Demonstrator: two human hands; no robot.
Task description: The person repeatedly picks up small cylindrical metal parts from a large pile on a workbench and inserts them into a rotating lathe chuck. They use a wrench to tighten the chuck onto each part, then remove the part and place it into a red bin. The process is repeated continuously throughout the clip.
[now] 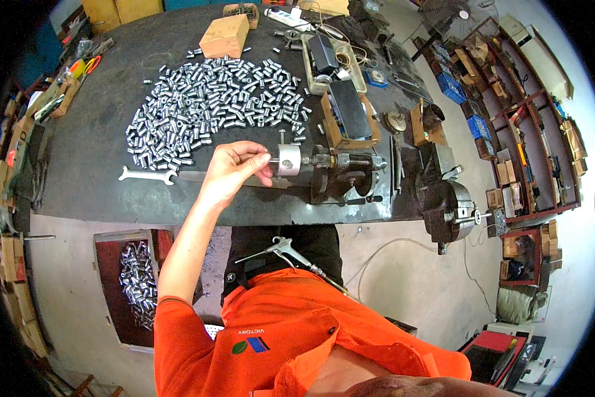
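Silver cylindrical metal chuck [289,160] sits on a dark geared bench fixture [344,173], near the front edge of the black-topped table [89,192]; the left hand [241,164] curls thumb and fingers together at its left side, though whether they grip a part I cannot tell; the right hand is out of view, its state unknown.
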